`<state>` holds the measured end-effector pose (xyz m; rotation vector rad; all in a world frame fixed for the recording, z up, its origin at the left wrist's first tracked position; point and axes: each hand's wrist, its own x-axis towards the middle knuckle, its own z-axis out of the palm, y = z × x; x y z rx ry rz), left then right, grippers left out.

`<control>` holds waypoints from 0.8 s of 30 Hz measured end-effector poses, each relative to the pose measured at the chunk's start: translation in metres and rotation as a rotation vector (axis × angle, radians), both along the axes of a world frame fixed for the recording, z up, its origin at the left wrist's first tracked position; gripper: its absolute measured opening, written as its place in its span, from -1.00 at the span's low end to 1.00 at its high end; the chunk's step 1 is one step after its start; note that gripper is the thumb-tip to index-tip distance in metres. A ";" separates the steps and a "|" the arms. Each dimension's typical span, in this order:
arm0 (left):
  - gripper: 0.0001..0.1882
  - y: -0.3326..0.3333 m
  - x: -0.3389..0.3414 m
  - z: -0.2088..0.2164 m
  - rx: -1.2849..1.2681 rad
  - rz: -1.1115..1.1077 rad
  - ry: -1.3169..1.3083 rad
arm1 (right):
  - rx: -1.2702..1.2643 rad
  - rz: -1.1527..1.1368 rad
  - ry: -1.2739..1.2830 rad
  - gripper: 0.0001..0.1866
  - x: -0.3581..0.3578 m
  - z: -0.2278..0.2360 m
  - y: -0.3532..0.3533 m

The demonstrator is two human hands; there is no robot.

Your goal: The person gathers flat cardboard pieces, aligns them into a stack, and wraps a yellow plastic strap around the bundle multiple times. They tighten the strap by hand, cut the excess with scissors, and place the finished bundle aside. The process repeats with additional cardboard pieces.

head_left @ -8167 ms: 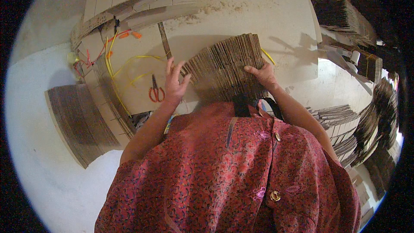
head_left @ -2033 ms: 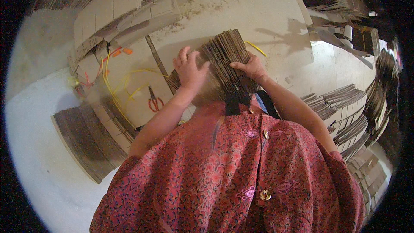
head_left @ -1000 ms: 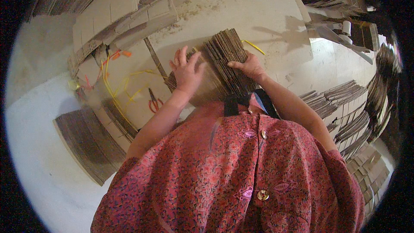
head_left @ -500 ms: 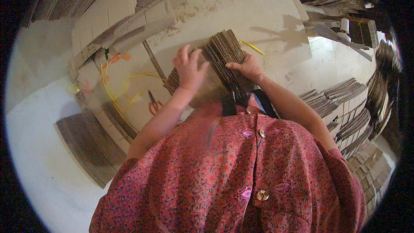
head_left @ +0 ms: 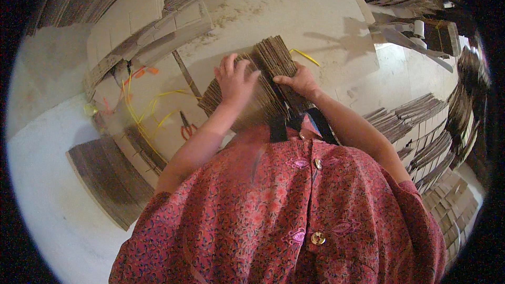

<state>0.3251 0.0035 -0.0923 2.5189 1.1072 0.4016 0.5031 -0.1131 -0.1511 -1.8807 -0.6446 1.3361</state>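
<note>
My right hand [head_left: 301,80] grips the edge of a bundle of brown corrugated cardboard pieces [head_left: 275,57], its thumb lying across the near part and the other fingers mostly hidden. Beside that bundle, to the left, a second row of cardboard pieces [head_left: 265,97] stands on edge close to my body. Over this row is my left hand [head_left: 236,81], fingers apart and slightly curled, a little blurred; whether the fingertips touch the cardboard I cannot tell. A narrow dark gap separates the two groups.
Red-handled pliers or cutters [head_left: 187,128] lie left of my left forearm, near yellow straps [head_left: 138,118] and orange scraps [head_left: 146,71]. Cardboard stacks stand at the far left [head_left: 142,26], lower left [head_left: 108,179] and right [head_left: 415,131]. A yellow strip [head_left: 305,57] lies beyond my right hand.
My left hand has shifted slightly to the right over the cardboard row. The gap between the two groups shows more clearly. My right hand keeps its grip, almost unmoved.
</note>
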 end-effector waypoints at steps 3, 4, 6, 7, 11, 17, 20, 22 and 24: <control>-0.69 -0.001 -0.002 -0.011 -0.059 0.056 -0.048 | 0.002 -0.001 -0.001 -0.28 0.000 0.001 0.000; -0.69 0.000 -0.003 -0.011 -0.084 0.078 -0.076 | -0.007 0.007 -0.012 -0.28 0.000 0.008 0.001; -0.66 0.000 -0.006 -0.012 -0.106 0.082 -0.097 | -0.031 0.019 -0.005 -0.28 0.000 0.022 0.006; -0.64 0.000 -0.004 -0.009 -0.119 0.082 -0.110 | -0.049 0.021 0.012 -0.28 0.001 0.028 0.008; -0.57 -0.001 0.010 0.004 -0.029 -0.040 0.054 | -0.073 -0.003 0.090 -0.28 0.002 0.052 0.011; -0.54 -0.003 0.017 0.009 -0.029 -0.102 0.224 | -0.063 0.006 0.019 -0.31 0.001 0.037 0.008; -0.56 -0.005 0.007 0.001 -0.046 -0.080 0.150 | -0.058 -0.012 0.079 -0.29 0.000 0.026 0.006; -0.58 -0.005 0.007 0.000 -0.053 -0.062 0.134 | -0.084 0.026 0.005 -0.27 0.001 0.017 0.005; -0.59 -0.006 0.012 0.003 -0.065 -0.037 0.112 | -0.079 0.044 -0.063 -0.26 0.002 0.010 0.003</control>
